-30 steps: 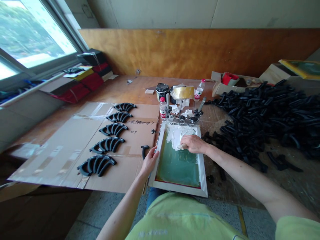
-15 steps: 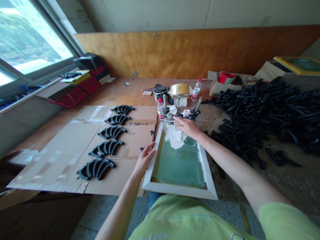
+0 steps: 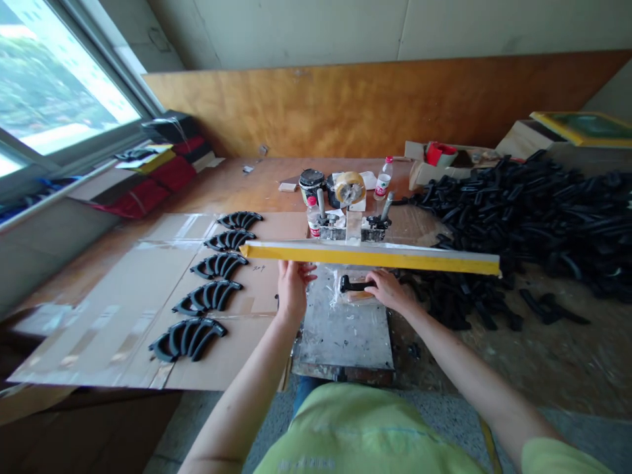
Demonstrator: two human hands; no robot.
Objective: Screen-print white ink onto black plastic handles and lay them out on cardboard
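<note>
My right hand (image 3: 388,288) pinches the end of a black curved plastic handle (image 3: 353,284), which lies across a small taped block on the metal base plate (image 3: 345,336). Above it, the screen printing frame (image 3: 375,255) is swung up, its yellow-taped front edge facing me. My left hand (image 3: 292,293) is just below the left part of that edge, fingers apart and pointing right; the frame hides its top, so I cannot tell whether it touches. Behind the frame stands a metal hinge clamp (image 3: 333,230), with a tape roll (image 3: 349,188) above it.
Black handles (image 3: 187,339) lie in several fanned groups on the cardboard sheet (image 3: 113,316) to the left. A large heap of similar black parts (image 3: 533,217) fills the right. Plastic bottles (image 3: 383,179) and a dark tub (image 3: 312,184) stand behind the clamp.
The frame has swung up from lying flat, uncovering the base plate. My right hand has left the frame's far end and come down to the black handle. The tape roll has tipped round.
</note>
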